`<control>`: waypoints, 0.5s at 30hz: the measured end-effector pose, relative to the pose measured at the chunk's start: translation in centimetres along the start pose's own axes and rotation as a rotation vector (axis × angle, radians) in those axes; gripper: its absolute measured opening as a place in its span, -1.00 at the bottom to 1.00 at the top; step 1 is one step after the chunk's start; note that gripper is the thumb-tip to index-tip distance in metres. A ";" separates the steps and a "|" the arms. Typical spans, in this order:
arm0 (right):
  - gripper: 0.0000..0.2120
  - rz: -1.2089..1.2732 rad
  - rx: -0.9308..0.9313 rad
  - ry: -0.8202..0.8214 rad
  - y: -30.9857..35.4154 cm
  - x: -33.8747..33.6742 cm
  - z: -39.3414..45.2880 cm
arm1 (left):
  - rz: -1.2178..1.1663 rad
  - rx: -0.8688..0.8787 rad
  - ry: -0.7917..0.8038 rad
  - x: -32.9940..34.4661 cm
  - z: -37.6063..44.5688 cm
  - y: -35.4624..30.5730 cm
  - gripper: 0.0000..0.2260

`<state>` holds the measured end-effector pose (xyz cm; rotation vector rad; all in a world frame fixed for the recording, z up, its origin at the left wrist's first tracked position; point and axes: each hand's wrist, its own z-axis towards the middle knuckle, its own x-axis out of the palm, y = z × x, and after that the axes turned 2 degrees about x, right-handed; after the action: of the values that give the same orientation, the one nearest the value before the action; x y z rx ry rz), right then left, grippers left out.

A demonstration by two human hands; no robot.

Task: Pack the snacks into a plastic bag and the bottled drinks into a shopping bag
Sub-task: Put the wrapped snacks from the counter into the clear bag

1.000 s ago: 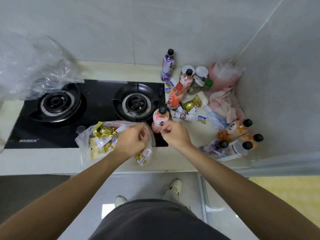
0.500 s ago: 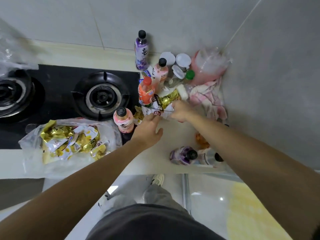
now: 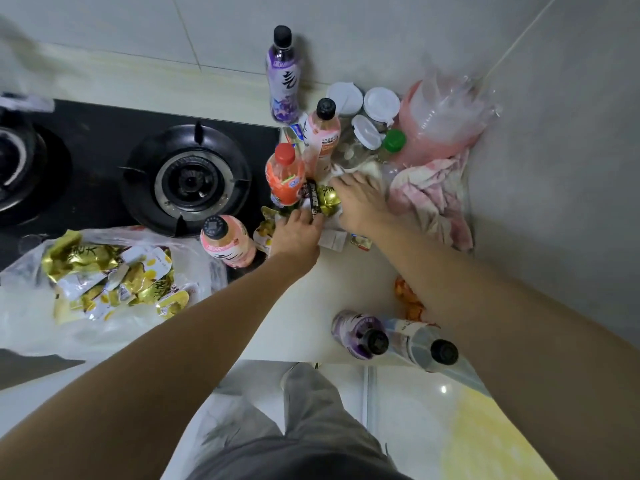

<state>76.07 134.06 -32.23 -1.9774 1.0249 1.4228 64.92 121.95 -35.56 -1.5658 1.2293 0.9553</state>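
A clear plastic bag [image 3: 31, 327] lies at the counter's front left, holding several gold and white snack packets [image 3: 114, 278]. More loose snack packets [image 3: 327, 199] are piled right of the stove. My left hand [image 3: 298, 233] grips packets at the pile's near side, beside a dark packet [image 3: 313, 199]. From the right, my right hand [image 3: 360, 199] closes on the gold packet. Upright bottles stand around the pile: purple [image 3: 284, 77], pink [image 3: 323, 133], orange [image 3: 284, 174] and a nearer pink one [image 3: 225, 242]. A purple bottle [image 3: 360, 336] and a clear bottle [image 3: 422, 344] lie at the front edge.
A black gas stove [image 3: 194, 178] fills the left of the counter. White-lidded jars [image 3: 381, 102], a pink plastic bag [image 3: 440, 123] and a pink-white cloth [image 3: 433, 199] crowd the back right corner against the wall. An orange bottle [image 3: 408, 299] lies partly under my right arm.
Both hands left the snack bag and moved right to the loose packet pile. The view followed to the right. My left hand has now reached the packets.
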 end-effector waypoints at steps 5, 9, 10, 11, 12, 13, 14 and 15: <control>-0.37 -0.111 -0.027 -0.030 0.1 1.8 0.6 | -0.008 -0.006 0.000 1.6 -1.4 0.4 -0.50; -0.52 -0.148 0.020 -0.054 0.7 2.2 0.5 | -0.100 0.001 0.005 2.4 -2.4 0.9 -0.54; -0.53 -0.147 0.040 -0.052 0.7 2.2 0.4 | -0.129 0.001 0.010 2.4 -2.6 1.0 -0.54; -0.54 -0.141 0.053 -0.051 0.8 2.2 0.3 | -0.166 -0.005 0.005 2.2 -2.8 1.0 -0.55; -0.55 -0.129 0.064 -0.051 0.9 2.1 0.2 | -0.213 -0.016 -0.006 2.1 -3.1 1.0 -0.56; -0.56 -0.110 0.079 -0.057 1.0 2.0 0.0 | -0.262 -0.033 -0.018 1.9 -3.4 1.0 -0.57; -0.56 -0.085 0.098 -0.064 1.1 1.7 -0.1 | -0.305 -0.048 -0.026 1.5 -3.8 1.0 -0.58; -0.55 -0.054 0.119 -0.069 1.2 1.4 -0.3 | -0.339 -0.056 -0.026 1.2 -4.2 0.9 -0.61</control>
<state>75.54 132.74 -33.41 -1.8450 0.9949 1.3598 64.45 117.52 -35.58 -1.7313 0.8876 0.7915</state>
